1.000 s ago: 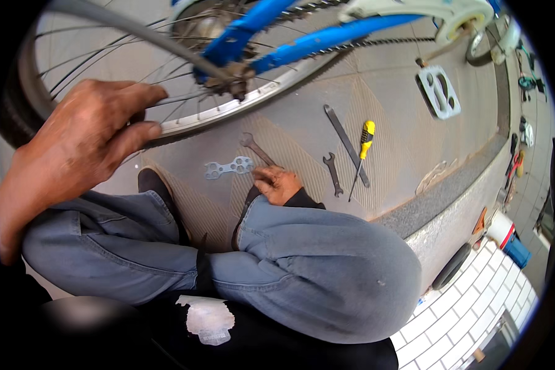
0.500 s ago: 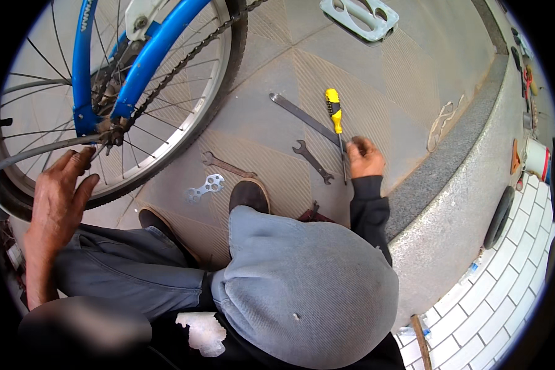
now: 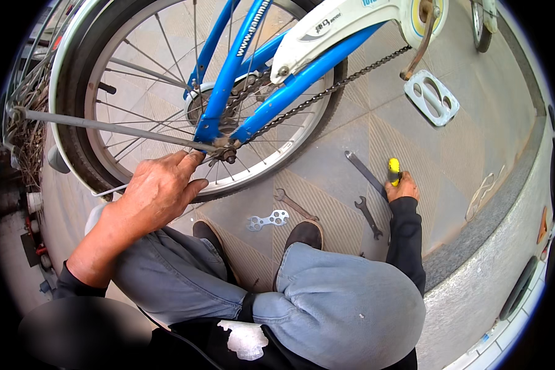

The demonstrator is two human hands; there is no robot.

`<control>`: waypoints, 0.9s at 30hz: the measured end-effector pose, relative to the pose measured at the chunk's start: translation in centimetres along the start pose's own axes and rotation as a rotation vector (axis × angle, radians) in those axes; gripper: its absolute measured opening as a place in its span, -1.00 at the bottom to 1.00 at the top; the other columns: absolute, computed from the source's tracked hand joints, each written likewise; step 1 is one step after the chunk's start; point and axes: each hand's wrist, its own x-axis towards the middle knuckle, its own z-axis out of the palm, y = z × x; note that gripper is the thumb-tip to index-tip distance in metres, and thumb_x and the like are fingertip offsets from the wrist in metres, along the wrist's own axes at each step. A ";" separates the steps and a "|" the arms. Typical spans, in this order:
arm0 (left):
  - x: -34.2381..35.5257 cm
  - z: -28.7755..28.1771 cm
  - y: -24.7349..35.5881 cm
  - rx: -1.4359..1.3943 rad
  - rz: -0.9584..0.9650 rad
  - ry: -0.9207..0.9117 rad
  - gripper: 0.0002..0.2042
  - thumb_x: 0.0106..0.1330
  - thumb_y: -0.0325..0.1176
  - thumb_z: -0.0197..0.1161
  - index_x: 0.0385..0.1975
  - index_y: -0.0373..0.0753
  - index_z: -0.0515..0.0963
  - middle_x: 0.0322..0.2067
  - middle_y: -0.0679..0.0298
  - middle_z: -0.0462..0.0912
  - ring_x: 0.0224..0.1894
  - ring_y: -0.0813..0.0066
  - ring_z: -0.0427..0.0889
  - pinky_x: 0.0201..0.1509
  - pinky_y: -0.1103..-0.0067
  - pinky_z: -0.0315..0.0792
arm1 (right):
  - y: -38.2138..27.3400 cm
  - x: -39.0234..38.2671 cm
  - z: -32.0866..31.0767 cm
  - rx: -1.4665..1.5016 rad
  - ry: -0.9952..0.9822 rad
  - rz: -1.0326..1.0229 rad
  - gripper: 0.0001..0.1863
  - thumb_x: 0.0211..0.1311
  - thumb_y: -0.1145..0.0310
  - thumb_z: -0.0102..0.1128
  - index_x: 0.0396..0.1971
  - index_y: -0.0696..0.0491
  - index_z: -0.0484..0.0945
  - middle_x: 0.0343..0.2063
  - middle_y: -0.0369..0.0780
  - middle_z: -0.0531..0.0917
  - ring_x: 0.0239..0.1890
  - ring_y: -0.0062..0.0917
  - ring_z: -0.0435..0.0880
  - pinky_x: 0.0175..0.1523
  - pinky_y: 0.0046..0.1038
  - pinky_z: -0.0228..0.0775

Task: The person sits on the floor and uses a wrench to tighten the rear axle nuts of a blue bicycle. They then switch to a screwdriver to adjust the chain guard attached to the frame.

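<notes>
A blue bicycle frame point(image 3: 223, 80) stands before me with its rear wheel point(image 3: 327, 120) at the left. My left hand point(image 3: 160, 185) reaches to the rear axle point(image 3: 228, 153). Its fingers are stretched out, thumb apart, with the fingertips against the metal just below the axle and partly hidden. At the right, my right hand point(image 3: 405, 187) is closed on the yellow-handled screwdriver point(image 3: 394, 168), low over the floor. Its shaft is hidden. A flat dark metal bar point(image 3: 365, 174) runs up to that hand. An open-ended wrench point(image 3: 369, 218) lies nearer to me.
A rusty wrench point(image 3: 296, 204) and a silver multi-hole spanner point(image 3: 267, 221) lie by my shoes. The chain point(image 3: 333, 89) runs to the crank, with a grey pedal point(image 3: 432, 98). A stone ledge point(image 3: 475, 259) bounds the right side, a looped cord point(image 3: 482, 194) beside it.
My view has shifted left, so the bicycle appears farther right. My right hand has taken hold of the yellow screwdriver by its handle. My left hand remains at the axle.
</notes>
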 end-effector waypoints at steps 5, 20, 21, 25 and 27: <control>-0.7 -0.3 -0.3 -0.004 -0.022 -0.003 -0.62 0.17 -0.36 0.29 -0.05 -0.42 0.45 -0.44 0.05 0.53 -0.40 0.06 0.58 -0.35 0.30 0.45 | -2.0 -2.5 -4.8 0.231 0.093 -0.216 -0.52 -0.12 0.31 0.39 -0.18 0.20 0.46 -0.36 -0.02 0.65 -0.28 -0.11 0.67 -0.18 -0.24 0.48; 3.1 -3.4 5.1 -0.214 0.209 0.459 -0.61 0.09 -0.54 0.31 -0.04 -0.35 0.46 -0.15 0.00 0.54 -0.23 0.09 0.61 -0.17 0.36 0.52 | -6.0 -9.7 -22.3 1.646 0.083 -0.511 -0.57 0.23 0.27 0.22 -0.01 0.24 0.45 -0.19 0.00 0.60 -0.29 -0.32 0.73 -0.23 -0.41 0.68; 3.6 -3.6 5.3 -0.234 0.196 0.448 -0.59 0.12 -0.54 0.30 0.01 -0.35 0.44 -0.11 0.00 0.52 -0.18 0.09 0.62 -0.11 0.36 0.53 | -5.9 -9.8 -22.8 1.734 0.072 -0.596 -0.57 0.22 0.27 0.23 0.00 0.23 0.45 -0.16 0.00 0.60 -0.25 -0.30 0.73 -0.19 -0.39 0.67; 6.0 -2.6 5.5 -0.270 0.196 0.595 -0.54 0.17 -0.54 0.25 0.10 -0.35 0.35 0.01 -0.05 0.47 -0.06 0.06 0.58 -0.02 0.34 0.52 | -6.6 -9.4 -21.5 1.841 0.180 -0.613 -0.54 0.22 0.27 0.24 0.04 0.23 0.43 -0.05 0.07 0.57 -0.13 -0.23 0.69 -0.07 -0.31 0.66; 7.0 -2.0 5.8 -0.328 0.132 0.632 -0.55 0.20 -0.53 0.24 0.12 -0.35 0.35 0.04 -0.05 0.46 -0.01 0.04 0.57 0.04 0.33 0.50 | -7.2 -9.1 -20.7 1.851 0.209 -0.637 -0.51 0.29 0.24 0.17 0.10 0.25 0.39 0.00 0.09 0.54 -0.12 -0.25 0.69 -0.06 -0.30 0.64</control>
